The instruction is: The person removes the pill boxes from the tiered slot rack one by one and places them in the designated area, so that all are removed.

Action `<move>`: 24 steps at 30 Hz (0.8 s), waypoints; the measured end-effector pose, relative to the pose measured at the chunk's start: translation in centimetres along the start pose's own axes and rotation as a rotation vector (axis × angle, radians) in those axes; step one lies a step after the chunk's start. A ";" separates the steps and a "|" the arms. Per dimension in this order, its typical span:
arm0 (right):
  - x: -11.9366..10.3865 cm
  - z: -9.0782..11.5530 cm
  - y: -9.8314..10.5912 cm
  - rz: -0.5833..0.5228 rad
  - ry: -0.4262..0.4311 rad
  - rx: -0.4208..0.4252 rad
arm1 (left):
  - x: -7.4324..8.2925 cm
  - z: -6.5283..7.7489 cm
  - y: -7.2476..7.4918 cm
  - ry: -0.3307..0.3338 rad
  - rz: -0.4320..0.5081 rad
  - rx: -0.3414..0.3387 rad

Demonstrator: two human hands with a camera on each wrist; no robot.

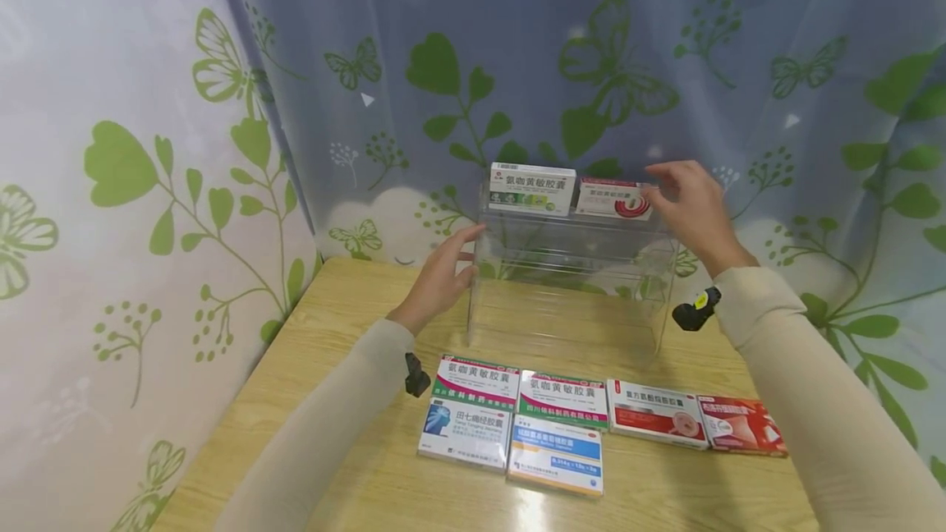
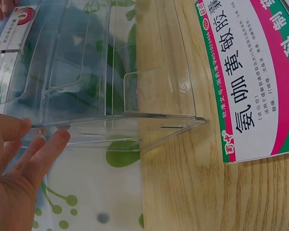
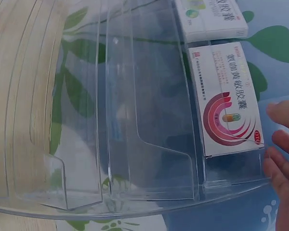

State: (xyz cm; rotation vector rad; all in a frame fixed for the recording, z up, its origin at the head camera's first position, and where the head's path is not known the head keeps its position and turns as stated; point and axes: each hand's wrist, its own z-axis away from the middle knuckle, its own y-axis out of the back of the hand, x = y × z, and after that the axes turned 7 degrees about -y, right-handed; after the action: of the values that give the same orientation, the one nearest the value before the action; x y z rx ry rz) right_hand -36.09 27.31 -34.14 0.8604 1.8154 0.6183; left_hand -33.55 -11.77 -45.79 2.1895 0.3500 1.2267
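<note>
The table (image 1: 355, 302) in front of you carries the clear rack (image 1: 576, 265). Your left hand (image 1: 439, 277) is at the rack's left side, fingers spread, tips against the panel. Your right hand (image 1: 691, 208) is at the rack's upper right end, thumb and forefinger apart; you seem to pinch nothing, and I cannot tell whether a fingertip touches the arc box (image 1: 613, 199) just beside it.

That box and the white box (image 1: 532, 190), to its left, stand on the rack's top tier, so two look placed. Six look left to shelve, all lying in front of the rack: two green boxes (image 1: 475, 382) (image 1: 563, 397), a pill box (image 1: 654, 414), a red box (image 1: 741, 425), and nearest you a grey box (image 1: 466, 435) and a blue box (image 1: 556, 456). I judge you early in the filling.
</note>
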 end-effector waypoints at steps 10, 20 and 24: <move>-0.5 -0.4 -0.6 0.126 0.048 -0.019 | 0.2 0.0 0.2 -0.016 0.004 -0.003; -0.4 -0.3 -0.7 0.170 0.081 -0.023 | 0.1 0.0 0.1 0.003 -0.004 -0.010; -0.7 -0.2 -0.6 0.138 0.114 0.007 | 0.0 0.0 0.1 0.004 -0.001 -0.007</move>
State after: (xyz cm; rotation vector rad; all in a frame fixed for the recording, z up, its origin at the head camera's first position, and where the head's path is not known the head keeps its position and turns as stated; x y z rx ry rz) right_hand -36.30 26.39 -34.11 0.9783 1.8720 0.7628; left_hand -33.52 -11.83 -45.78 2.1809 0.3478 1.2309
